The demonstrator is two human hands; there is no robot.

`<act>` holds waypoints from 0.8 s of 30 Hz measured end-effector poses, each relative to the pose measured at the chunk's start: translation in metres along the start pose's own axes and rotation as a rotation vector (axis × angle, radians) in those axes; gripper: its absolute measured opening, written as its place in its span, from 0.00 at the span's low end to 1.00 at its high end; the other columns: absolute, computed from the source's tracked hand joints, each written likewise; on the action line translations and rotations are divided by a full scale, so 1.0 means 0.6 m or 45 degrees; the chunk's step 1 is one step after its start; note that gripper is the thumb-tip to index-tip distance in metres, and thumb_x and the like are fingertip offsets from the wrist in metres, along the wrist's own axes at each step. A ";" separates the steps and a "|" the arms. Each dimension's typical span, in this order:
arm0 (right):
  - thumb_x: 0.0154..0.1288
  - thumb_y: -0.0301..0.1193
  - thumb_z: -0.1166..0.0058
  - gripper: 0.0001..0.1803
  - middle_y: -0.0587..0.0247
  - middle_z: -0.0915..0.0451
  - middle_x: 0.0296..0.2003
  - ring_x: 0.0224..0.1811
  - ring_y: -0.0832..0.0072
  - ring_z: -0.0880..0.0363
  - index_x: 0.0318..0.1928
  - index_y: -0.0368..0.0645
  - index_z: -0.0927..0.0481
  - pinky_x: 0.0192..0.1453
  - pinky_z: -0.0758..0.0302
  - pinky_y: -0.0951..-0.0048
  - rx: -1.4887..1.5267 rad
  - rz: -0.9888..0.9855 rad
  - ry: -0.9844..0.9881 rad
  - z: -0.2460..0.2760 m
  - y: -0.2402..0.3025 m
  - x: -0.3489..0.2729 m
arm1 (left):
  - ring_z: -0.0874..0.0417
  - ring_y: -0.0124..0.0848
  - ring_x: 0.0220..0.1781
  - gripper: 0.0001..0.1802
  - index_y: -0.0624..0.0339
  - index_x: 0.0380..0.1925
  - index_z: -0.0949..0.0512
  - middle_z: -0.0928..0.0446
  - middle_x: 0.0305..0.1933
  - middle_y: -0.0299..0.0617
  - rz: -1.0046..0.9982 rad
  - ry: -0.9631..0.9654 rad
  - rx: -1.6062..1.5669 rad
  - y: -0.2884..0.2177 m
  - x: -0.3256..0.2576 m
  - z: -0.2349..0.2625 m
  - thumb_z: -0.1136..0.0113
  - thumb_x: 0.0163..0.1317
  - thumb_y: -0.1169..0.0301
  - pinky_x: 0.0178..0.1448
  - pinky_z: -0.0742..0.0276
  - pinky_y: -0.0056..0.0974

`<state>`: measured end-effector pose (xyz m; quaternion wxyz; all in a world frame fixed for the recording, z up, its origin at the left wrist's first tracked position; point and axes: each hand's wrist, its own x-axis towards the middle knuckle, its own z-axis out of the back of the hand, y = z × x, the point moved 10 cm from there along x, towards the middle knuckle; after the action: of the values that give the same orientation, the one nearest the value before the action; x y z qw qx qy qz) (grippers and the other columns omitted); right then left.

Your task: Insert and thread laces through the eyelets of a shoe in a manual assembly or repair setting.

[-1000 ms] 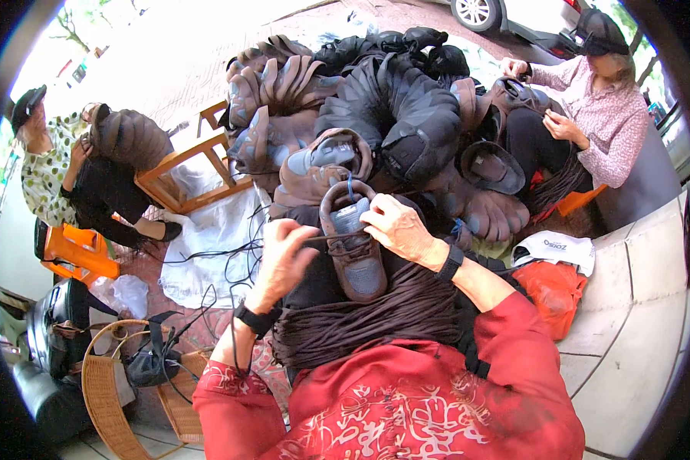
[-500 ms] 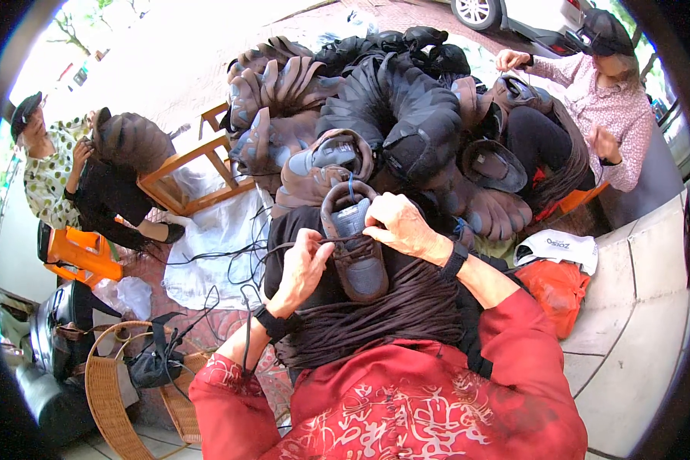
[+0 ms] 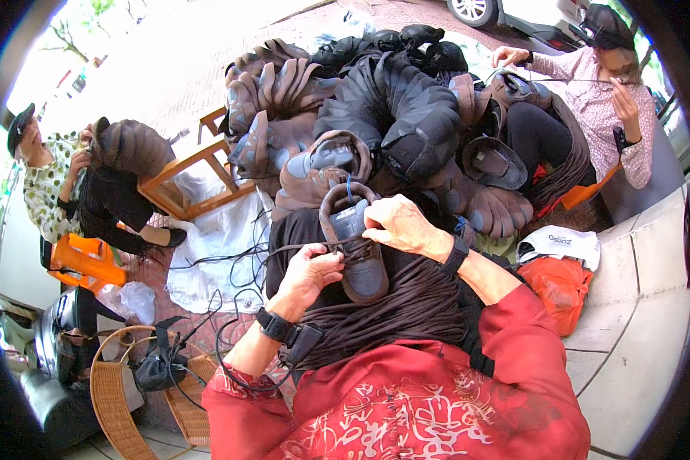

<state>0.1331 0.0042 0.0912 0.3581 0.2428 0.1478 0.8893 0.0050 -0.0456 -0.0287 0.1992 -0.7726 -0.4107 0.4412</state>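
One brown suede-like lace-up shoe (image 3: 358, 249) with a dark sole rim and a grey-blue tongue lies on the person's lap, on a bundle of dark brown cords (image 3: 406, 314). Its long axis runs almost straight away from the person, opening toward the shoe pile (image 3: 376, 130), toe toward the body. The right hand (image 3: 401, 227) rests on the shoe's collar, fingers curled together on its edge. The left hand (image 3: 311, 272) sits just left of the shoe, fingers pinched on what seems to be a thin dark lace (image 3: 299, 247) stretched across the eyelets.
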 end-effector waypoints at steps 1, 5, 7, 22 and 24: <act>0.46 0.33 0.41 0.10 0.59 0.26 0.21 0.25 0.62 0.25 0.23 0.42 0.27 0.32 0.30 0.65 -0.004 -0.006 0.015 -0.002 0.000 -0.003 | 0.20 0.36 0.34 0.15 0.56 0.32 0.35 0.23 0.33 0.43 0.007 0.028 -0.173 0.002 0.001 -0.004 0.41 0.49 0.83 0.37 0.22 0.37; 0.48 0.36 0.44 0.12 0.55 0.25 0.23 0.28 0.59 0.24 0.24 0.41 0.28 0.34 0.30 0.62 0.049 -0.100 0.089 -0.013 -0.005 -0.010 | 0.22 0.37 0.39 0.11 0.55 0.28 0.31 0.23 0.33 0.41 -0.018 0.043 -0.320 0.004 0.003 -0.005 0.42 0.49 0.82 0.48 0.25 0.43; 0.49 0.36 0.45 0.12 0.54 0.24 0.24 0.29 0.58 0.24 0.25 0.40 0.28 0.34 0.29 0.62 0.073 -0.128 0.104 -0.017 -0.008 -0.015 | 0.23 0.36 0.43 0.10 0.55 0.27 0.30 0.23 0.34 0.42 -0.033 0.147 -0.478 0.007 0.015 -0.014 0.43 0.49 0.82 0.52 0.28 0.45; 0.50 0.35 0.42 0.12 0.57 0.24 0.21 0.25 0.63 0.23 0.26 0.40 0.26 0.31 0.28 0.67 0.108 -0.163 0.115 -0.018 -0.014 -0.020 | 0.21 0.39 0.39 0.17 0.57 0.31 0.36 0.26 0.34 0.45 -0.210 -0.050 -0.465 0.010 0.010 0.000 0.41 0.47 0.86 0.51 0.24 0.46; 0.51 0.37 0.44 0.12 0.56 0.23 0.22 0.27 0.60 0.23 0.26 0.40 0.27 0.32 0.28 0.64 0.129 -0.203 0.140 -0.023 -0.016 -0.021 | 0.22 0.41 0.41 0.17 0.57 0.28 0.37 0.26 0.36 0.47 -0.183 -0.032 -0.595 0.013 0.019 -0.002 0.43 0.46 0.88 0.52 0.26 0.47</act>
<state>0.1394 0.0008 0.0713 0.4063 0.1990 0.2310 0.8614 0.0127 -0.0407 -0.0389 0.0408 -0.7610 -0.5579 0.3287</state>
